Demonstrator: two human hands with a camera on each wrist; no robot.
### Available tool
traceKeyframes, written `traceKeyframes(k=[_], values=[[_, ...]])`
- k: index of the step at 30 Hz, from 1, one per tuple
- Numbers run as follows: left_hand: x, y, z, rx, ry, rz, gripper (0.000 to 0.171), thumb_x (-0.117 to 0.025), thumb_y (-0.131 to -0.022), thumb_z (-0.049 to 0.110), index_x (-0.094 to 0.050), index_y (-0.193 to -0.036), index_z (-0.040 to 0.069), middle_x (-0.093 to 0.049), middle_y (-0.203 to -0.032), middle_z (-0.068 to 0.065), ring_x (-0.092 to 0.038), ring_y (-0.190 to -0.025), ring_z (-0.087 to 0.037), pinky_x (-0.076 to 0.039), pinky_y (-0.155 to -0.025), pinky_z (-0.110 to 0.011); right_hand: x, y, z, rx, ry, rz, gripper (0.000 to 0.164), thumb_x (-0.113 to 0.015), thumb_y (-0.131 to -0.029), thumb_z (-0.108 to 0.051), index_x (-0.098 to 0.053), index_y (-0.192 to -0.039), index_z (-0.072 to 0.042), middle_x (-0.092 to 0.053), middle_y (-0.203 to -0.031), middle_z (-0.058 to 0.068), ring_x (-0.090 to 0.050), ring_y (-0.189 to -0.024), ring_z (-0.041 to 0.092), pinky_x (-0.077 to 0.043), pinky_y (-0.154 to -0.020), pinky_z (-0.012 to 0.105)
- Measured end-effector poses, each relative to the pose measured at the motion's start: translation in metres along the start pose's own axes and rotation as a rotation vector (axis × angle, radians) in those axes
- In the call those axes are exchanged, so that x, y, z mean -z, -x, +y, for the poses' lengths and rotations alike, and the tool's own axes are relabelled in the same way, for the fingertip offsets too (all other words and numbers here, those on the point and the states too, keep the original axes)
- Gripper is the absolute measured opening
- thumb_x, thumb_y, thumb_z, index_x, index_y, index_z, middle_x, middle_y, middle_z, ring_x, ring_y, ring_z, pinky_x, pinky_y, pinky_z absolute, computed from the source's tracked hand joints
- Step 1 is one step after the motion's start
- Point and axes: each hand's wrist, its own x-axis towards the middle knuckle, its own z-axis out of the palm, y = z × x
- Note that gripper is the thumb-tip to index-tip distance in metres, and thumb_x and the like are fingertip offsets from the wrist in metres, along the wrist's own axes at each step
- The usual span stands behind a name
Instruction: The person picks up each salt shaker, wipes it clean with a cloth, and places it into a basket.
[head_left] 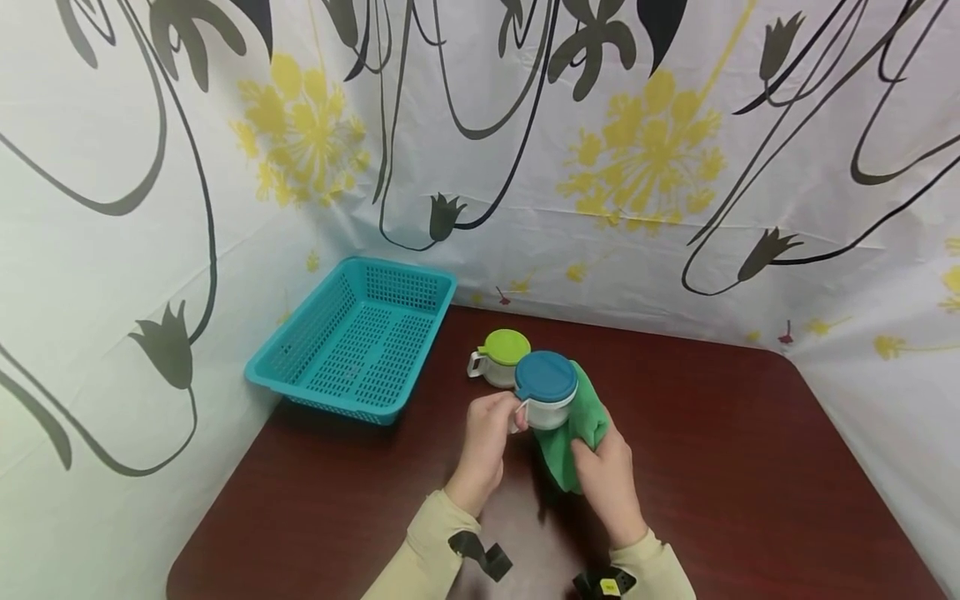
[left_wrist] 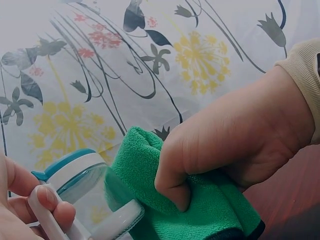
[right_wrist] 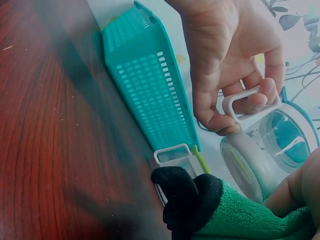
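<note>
A clear jar [head_left: 550,412] with a blue lid [head_left: 546,376] and a white handle is held up off the table. My left hand [head_left: 487,437] grips it by the handle [right_wrist: 250,107], fingers curled through the loop. In my right hand [head_left: 609,471] is a bunched green cloth [head_left: 562,454] with a black edge, pinched between thumb and fingers. The cloth lies against the jar's side in the left wrist view. Just behind stands a second jar [head_left: 498,372] with a lime-green lid [head_left: 507,347] and white handle, upright on the table.
A turquoise plastic basket [head_left: 427,350] with perforated walls stands at the table's back left. The dark red-brown table [head_left: 742,467] reaches back to a white patterned curtain [head_left: 480,167], which also hangs along both sides.
</note>
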Motion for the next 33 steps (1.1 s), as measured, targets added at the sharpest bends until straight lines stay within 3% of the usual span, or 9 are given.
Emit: traceKeyframes(k=[11, 17, 23, 28, 33], values=[[-0.001, 0.001, 0.001, 0.021, -0.005, 0.013, 0.024, -0.055, -0.085, 0.003, -0.053, -0.066, -0.011, -0.051, -0.061, -0.008, -0.051, -0.068, -0.022, -0.044, -0.071, -0.035, 0.005, 0.001, 0.002, 0.024, 0.026, 0.017, 0.061, -0.057, -0.087, 0.002, -0.052, -0.144, -0.02, -0.065, -0.126, 0.008, -0.06, -0.094, 0.022, -0.049, -0.079, 0.04], [0.0, 0.0, 0.008, 0.035, -0.019, 0.017, 0.024, -0.054, -0.086, 0.004, -0.055, -0.067, -0.01, -0.053, -0.063, -0.008, -0.051, -0.069, -0.022, -0.044, -0.073, -0.036, 0.015, -0.005, 0.001, 0.049, 0.019, 0.022, 0.071, -0.053, -0.089, 0.002, -0.047, -0.149, -0.035, -0.06, -0.136, 0.002, -0.06, -0.112, 0.019, -0.048, -0.089, 0.045], [-0.001, -0.004, 0.017, -0.008, -0.076, -0.03, 0.025, -0.053, -0.087, 0.004, -0.055, -0.067, -0.01, -0.052, -0.064, -0.01, -0.051, -0.07, -0.023, -0.044, -0.072, -0.036, 0.036, -0.016, -0.012, 0.098, -0.009, 0.052, 0.071, -0.05, -0.094, 0.003, -0.047, -0.145, -0.047, -0.055, -0.141, -0.012, -0.054, -0.125, 0.014, -0.046, -0.095, 0.045], [-0.004, -0.005, 0.02, 0.004, -0.123, -0.052, 0.026, -0.053, -0.087, 0.006, -0.056, -0.065, -0.008, -0.052, -0.063, -0.01, -0.05, -0.069, -0.023, -0.045, -0.072, -0.037, 0.057, -0.025, -0.032, 0.206, -0.004, 0.142, 0.069, -0.049, -0.096, 0.004, -0.05, -0.144, -0.046, -0.054, -0.141, -0.019, -0.052, -0.128, 0.007, -0.045, -0.098, 0.033], [-0.006, -0.001, 0.02, 0.084, -0.126, -0.071, 0.024, -0.052, -0.085, 0.007, -0.055, -0.064, -0.003, -0.052, -0.063, -0.008, -0.049, -0.068, -0.021, -0.045, -0.071, -0.038, 0.073, -0.028, -0.048, 0.401, -0.009, 0.216, 0.06, -0.055, -0.096, 0.004, -0.054, -0.145, -0.031, -0.057, -0.141, -0.009, -0.055, -0.127, 0.016, -0.043, -0.1, 0.024]])
